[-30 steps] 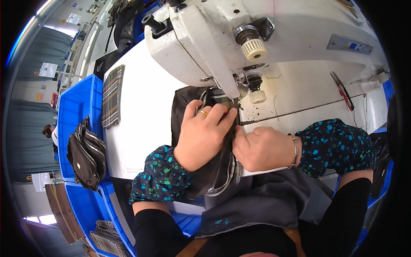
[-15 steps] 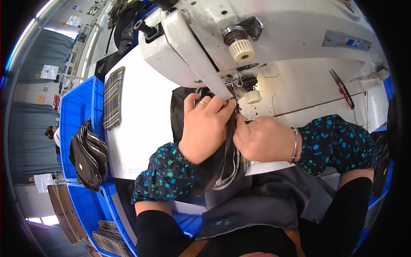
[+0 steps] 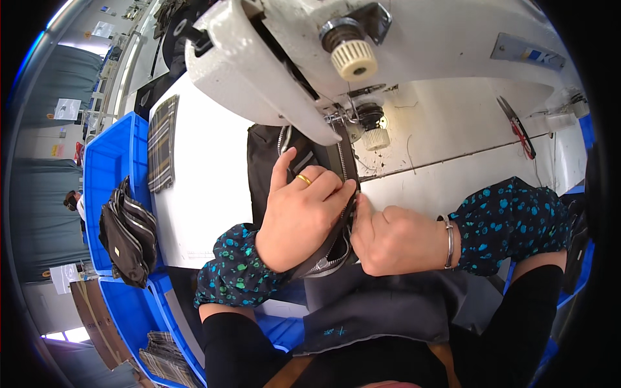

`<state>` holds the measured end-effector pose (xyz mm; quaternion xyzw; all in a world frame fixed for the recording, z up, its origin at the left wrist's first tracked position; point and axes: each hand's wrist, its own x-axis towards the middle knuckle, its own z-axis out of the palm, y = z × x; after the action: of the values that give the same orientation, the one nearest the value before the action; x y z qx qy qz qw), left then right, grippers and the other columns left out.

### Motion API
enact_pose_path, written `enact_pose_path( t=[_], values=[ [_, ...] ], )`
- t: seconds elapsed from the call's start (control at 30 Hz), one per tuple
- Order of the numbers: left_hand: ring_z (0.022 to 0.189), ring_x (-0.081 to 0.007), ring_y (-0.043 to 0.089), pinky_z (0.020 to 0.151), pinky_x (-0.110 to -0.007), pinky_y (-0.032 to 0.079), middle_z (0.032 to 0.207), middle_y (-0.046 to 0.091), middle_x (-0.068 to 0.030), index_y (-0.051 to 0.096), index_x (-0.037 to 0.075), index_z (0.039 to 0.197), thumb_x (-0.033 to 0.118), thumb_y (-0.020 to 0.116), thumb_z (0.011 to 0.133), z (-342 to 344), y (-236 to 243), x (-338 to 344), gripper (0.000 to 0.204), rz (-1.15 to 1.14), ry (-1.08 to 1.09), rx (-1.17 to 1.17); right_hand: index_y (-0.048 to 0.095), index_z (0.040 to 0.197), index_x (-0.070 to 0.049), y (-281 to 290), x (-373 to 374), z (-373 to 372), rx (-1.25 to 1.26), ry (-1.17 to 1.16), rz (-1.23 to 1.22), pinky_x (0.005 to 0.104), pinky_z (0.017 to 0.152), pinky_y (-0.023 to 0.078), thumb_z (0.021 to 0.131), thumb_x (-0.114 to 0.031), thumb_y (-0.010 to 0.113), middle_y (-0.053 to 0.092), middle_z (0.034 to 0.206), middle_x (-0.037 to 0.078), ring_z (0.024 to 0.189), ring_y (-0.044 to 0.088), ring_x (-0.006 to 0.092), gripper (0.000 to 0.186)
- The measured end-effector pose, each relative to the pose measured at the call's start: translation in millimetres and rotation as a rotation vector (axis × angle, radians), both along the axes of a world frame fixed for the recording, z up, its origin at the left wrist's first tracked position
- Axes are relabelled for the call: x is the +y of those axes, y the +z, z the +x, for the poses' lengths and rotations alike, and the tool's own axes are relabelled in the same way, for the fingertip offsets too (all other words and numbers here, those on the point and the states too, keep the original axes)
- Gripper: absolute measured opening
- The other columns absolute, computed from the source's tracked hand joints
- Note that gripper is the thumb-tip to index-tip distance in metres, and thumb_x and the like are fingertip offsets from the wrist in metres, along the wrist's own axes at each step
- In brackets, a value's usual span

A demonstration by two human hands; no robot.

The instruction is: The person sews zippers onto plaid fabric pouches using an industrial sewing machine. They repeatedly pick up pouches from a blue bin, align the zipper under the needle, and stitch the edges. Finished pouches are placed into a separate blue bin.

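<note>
Dark zippered pouch (image 3: 264,158): on the white tabletop (image 3: 207,129), with far end beneath the needle area of a white sewing machine (image 3: 427,45) and near end reaching the front edge. Along its right side, a row of silver zip teeth (image 3: 341,155), running lengthwise. Above, at left, the left hand (image 3: 297,220), laid over the cloth with a yellow ring (image 3: 304,180); little finger extended, thumb and forefinger directed to the pouch's right edge, firmness of hold impossible to tell. Opposite, the right hand (image 3: 394,239), with fingers curled and tips clamped on that same edge, just beside the left hand's tips; at the wrist, a silver bracelet (image 3: 449,242). On both forearms, dark sleeve covers (image 3: 511,223) with blue-green spots.

Farther right, toward the tabletop's right edge: scissors (image 3: 519,132) with red and black handles, blades directed away from the front edge. Near the left edge: folded plaid fabric (image 3: 163,142). Beyond that edge: a blue bin (image 3: 97,174) with dark zippered pieces (image 3: 128,236) over its near rim; nearer, a second blue bin (image 3: 123,307), containing plaid pieces (image 3: 169,359).
</note>
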<state>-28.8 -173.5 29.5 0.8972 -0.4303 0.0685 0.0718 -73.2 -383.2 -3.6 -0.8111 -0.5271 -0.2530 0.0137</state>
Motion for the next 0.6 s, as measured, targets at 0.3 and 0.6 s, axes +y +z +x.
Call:
enact_pose_path(
  t=[0.3,0.6],
  values=[
    [0.095,-0.0191,0.065,0.112,-0.056,0.039,0.093,0.064,0.0032,0.079,0.014,0.113,0.013,0.078,0.081,0.5,-2.9,0.3,0.032,-0.046,-0.013,0.065,0.074,0.079,0.010,-1.6,0.1,3.0,-0.020,0.045,0.009,0.0294,0.052,0.050,0.073,-0.019,0.065,0.073,0.085,0.038,0.060,0.070,0.0237,0.031],
    [0.095,-0.0192,0.064,0.110,-0.056,0.039,0.092,0.064,0.0032,0.079,0.014,0.115,0.012,0.077,0.081,7.0,-6.5,-1.9,0.034,-0.033,0.007,0.014,0.074,0.081,0.012,-6.5,1.4,7.7,-0.037,0.019,0.026,0.0297,0.047,0.049,0.070,-0.018,0.065,0.072,0.085,0.039,0.055,0.066,0.0225,0.033]
  ],
)
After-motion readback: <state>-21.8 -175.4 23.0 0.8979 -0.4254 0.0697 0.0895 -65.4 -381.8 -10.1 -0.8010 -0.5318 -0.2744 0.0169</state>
